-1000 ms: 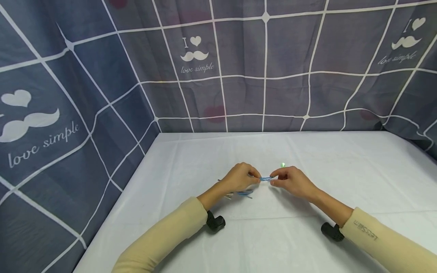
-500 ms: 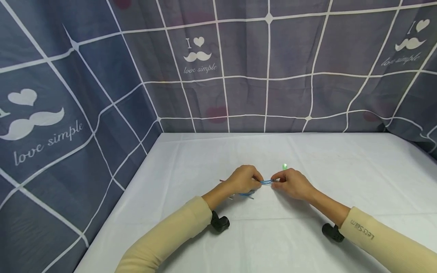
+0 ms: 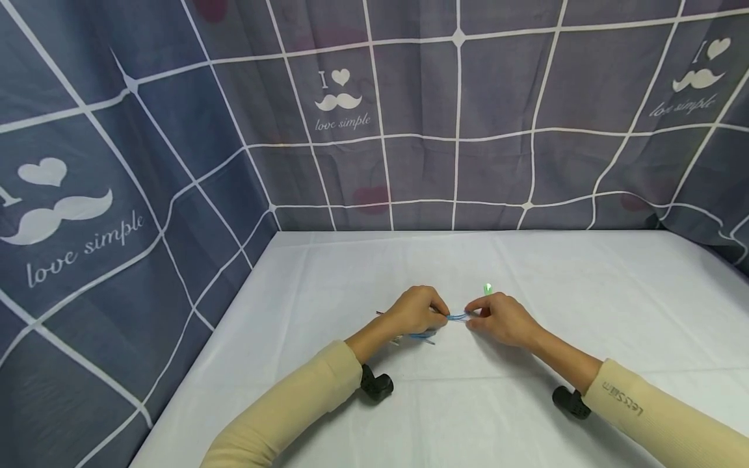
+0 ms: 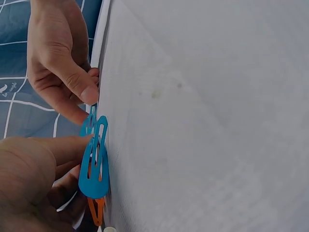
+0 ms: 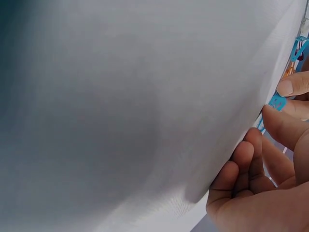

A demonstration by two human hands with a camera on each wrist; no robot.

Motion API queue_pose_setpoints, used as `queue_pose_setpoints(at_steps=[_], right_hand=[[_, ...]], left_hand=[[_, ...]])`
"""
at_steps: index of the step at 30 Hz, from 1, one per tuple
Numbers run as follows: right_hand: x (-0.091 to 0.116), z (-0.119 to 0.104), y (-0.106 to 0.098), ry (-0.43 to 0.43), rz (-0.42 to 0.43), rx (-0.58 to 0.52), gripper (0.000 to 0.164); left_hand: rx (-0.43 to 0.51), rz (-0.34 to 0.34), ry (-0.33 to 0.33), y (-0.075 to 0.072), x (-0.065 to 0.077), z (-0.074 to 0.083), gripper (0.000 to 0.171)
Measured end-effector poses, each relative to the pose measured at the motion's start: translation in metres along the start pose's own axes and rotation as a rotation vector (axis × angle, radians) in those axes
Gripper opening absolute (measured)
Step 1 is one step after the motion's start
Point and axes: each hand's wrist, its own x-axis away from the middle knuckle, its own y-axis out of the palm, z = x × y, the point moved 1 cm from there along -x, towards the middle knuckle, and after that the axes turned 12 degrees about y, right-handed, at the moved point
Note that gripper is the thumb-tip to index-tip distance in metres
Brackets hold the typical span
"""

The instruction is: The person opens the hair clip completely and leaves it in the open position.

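Observation:
Between my two hands is a blue snap hair clip, held at both ends. My left hand pinches its left end with thumb and fingertips. The thumb and index finger of my right hand grip the other end; in the right wrist view that hand has its remaining fingers curled in. Part of the held clip is hidden by fingers in the left wrist view. Just by my left hand lies another blue hair clip, with an orange hair clip partly under it.
More clips, partly hidden, lie around my left wrist: blue ones in front and a dark tip behind. Beyond my right hand is a small shiny green object. A white cloth covers the table, and checked curtains surround it.
Both hands keep their hold on the blue hair clip and have hardly moved. Its two strips look slightly more spread than before. The head view has shifted a little.

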Motion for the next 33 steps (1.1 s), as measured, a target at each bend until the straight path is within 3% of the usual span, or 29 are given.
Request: queue_pose_setpoints(at_steps=[22, 30, 33], right_hand=[[0.000, 0.002, -0.002, -0.032, -0.018, -0.030, 0.032], [0.003, 0.005, -0.009, -0.024, -0.082, -0.091, 0.040], [0.003, 0.006, -0.015, -0.025, -0.084, -0.112, 0.041]], left_hand=[[0.079, 0.013, -0.008, 0.000, 0.001, -0.003, 0.009], [0.200, 0.061, -0.013, 0.001, -0.001, -0.006, 0.019], [0.205, 0.081, -0.015, 0.000, -0.005, -0.001, 0.018]])
